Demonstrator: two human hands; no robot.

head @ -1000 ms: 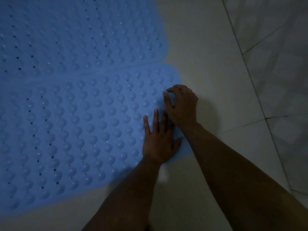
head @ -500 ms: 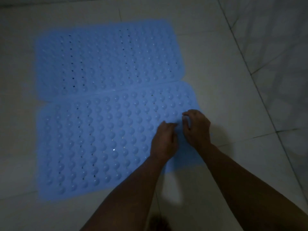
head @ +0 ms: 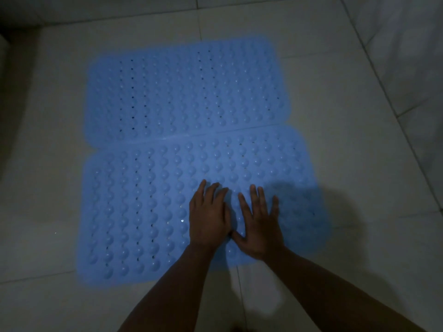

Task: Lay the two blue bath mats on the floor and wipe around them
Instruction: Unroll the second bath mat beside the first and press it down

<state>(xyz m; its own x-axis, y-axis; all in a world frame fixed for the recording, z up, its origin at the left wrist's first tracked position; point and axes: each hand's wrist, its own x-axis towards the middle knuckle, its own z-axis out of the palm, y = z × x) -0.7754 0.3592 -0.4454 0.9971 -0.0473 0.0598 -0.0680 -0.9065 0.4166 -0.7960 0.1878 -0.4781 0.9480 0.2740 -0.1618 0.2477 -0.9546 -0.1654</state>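
Head view: the floor is pale tile with thin grout lines; one line runs diagonally down the right side, and beyond it the surface turns to a lighter, faintly patterned tiling. A darker band lies along the floor's left edge, and a shadowed step or ledge crosses the far edge. The light is dim. A soft shadow falls on the tile to the right of the arms.

Two blue bath mats lie flat, side by side, near the middle of the floor. The far mat sits toward the floor's far edge; the near mat lies toward the person, its long edge touching or slightly overlapping the far mat's along a slanted seam. Both are rounded rectangles covered in rows of raised bumps with small dark holes between them. A few bumps catch small glints. The near mat reaches a little further right than the far one.

The left hand rests palm-down on the near mat, right of its centre, fingers straight and spread. The right hand lies flat just beside it, fingers fanned; the thumbs meet or nearly meet. Neither hand holds anything. Both bare forearms come in from the bottom edge.

No writing or brand mark can be read.
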